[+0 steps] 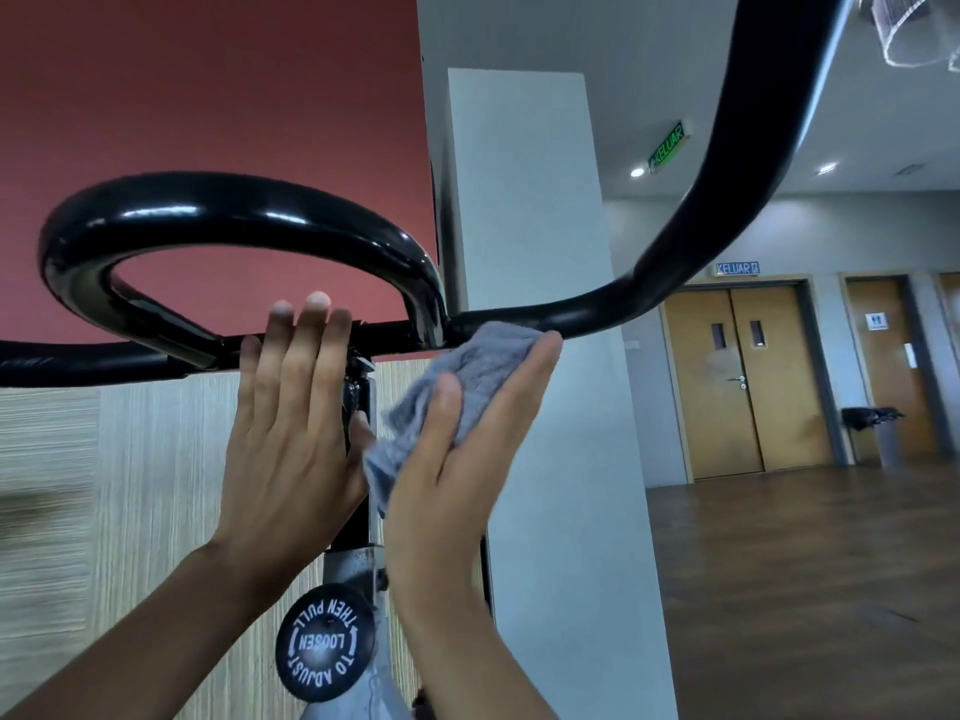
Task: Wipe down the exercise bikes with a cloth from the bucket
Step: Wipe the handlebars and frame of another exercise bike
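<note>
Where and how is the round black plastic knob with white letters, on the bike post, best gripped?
Grip the rim of the round black plastic knob, coming from the person's side: its flat lettered face points that way. The lettering says loosen, then pull, so a turning grip probably suits. The left hand holds nothing; the right hand holds a grey cloth.

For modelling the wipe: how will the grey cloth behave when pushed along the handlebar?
Probably floppy: the grey cloth bunches and folds in the right hand. Likely light: a thumb pins it. Its textured weave may drag on the handlebar.
</note>
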